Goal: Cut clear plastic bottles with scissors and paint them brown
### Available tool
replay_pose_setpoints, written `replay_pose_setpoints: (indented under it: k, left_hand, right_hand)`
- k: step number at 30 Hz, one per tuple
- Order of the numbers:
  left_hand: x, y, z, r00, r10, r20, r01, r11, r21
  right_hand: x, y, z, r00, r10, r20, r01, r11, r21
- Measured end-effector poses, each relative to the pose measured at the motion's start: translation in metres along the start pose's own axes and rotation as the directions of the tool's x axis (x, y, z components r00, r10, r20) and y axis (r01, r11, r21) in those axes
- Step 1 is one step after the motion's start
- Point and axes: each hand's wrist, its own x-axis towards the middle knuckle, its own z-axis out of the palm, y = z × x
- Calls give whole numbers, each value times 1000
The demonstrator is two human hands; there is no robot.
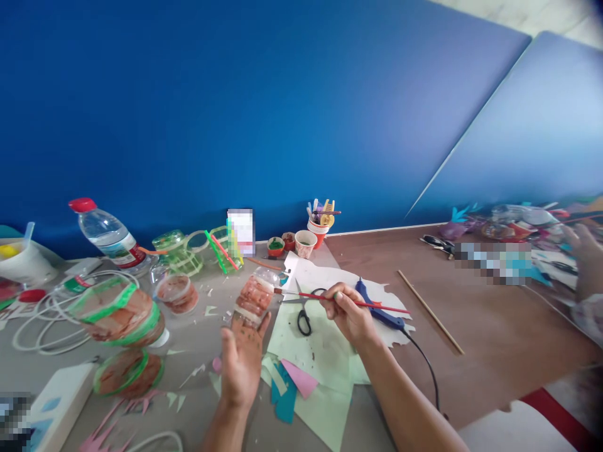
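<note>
A clear plastic bottle piece point(254, 296), streaked with reddish-brown paint, is held up by my left hand point(242, 361). The palm faces up with the thumb out to the side, and the piece hides most of the fingers. My right hand point(349, 312) pinches a paintbrush point(393, 308) by its thin red handle. The bristle end reaches left to the piece's right side and seems to touch it. Below the brush lie black-handled scissors point(304, 323) on pale green paper point(325, 364). To the right is a blue glue gun point(384, 312).
Paint cups point(306, 243) stand near the blue partition point(301, 113). On the left are a water bottle point(110, 235), brown-painted plastic pieces with green bands point(117, 311) and a white cable point(40, 345). A wooden stick point(431, 312) lies right. Another person's hand point(586, 257) shows far right.
</note>
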Motion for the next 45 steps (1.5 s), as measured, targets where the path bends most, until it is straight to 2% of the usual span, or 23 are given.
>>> replay_pose_setpoints:
  k: [2, 4, 5, 8, 10, 14, 19, 22, 24, 27, 31, 33, 35, 38, 45]
  left_hand:
    - [-4, -7, -7, 998, 59, -25, -53, 981, 189]
    - [-8, -10, -13, 998, 46, -43, -34, 970, 239]
    - [-10, -10, -16, 999, 33, -28, -24, 963, 269]
    - [-12, -10, -19, 994, 0, 105, -43, 914, 403]
    - [-12, -11, -20, 991, 13, 133, -77, 870, 487]
    - [-13, -14, -18, 997, 15, 70, -48, 860, 509]
    - [-13, -13, -8, 977, 92, 192, -188, 798, 572]
    - [-12, -14, -13, 976, 97, 194, -201, 742, 639]
    - [-10, -16, -22, 974, 117, 192, -222, 640, 736]
    - [-7, -19, -34, 951, 163, 264, -308, 392, 867]
    - [-6, -18, -33, 851, 114, 513, -513, -29, 858]
    - [-6, -17, -28, 794, 64, 605, -588, -174, 790]
    - [-6, -16, -23, 753, 32, 657, -629, -257, 733]
    - [-5, -16, -19, 722, -7, 692, -657, -323, 682]
    - [-6, -16, -16, 711, -14, 703, -656, -375, 655]
  right_hand:
    - [1, 1, 0, 1000, -12, -4, 12, 1000, 9]
    - [1, 2, -1, 1000, -24, -5, 24, 1000, 10]
    - [1, 3, -2, 1000, -29, -5, 29, 1000, 8]
    - [0, 3, -3, 999, -37, -3, 37, 999, -1]
    - [0, 2, -3, 999, -37, -1, 37, 999, -9]
    - [-1, 2, -1, 999, -37, 12, 37, 999, -27]
    - [1, 6, -1, 999, -28, 21, 28, 999, -42]
    - [2, 6, -5, 1000, -9, 23, 11, 998, -66]
    - [2, 5, -7, 1000, 4, 19, -2, 997, -80]
    - [2, 2, -7, 1000, 8, 4, -7, 999, -36]
    - [1, 2, -5, 1000, 10, 5, -10, 999, 53]
    - [1, 3, -4, 1000, 17, 9, -18, 998, 66]
    - [2, 5, -5, 1000, 17, 4, -18, 997, 69]
    - [3, 5, -5, 1000, 7, -18, -5, 998, 70]
    - [5, -1, -7, 998, 46, -42, -45, 999, 27]
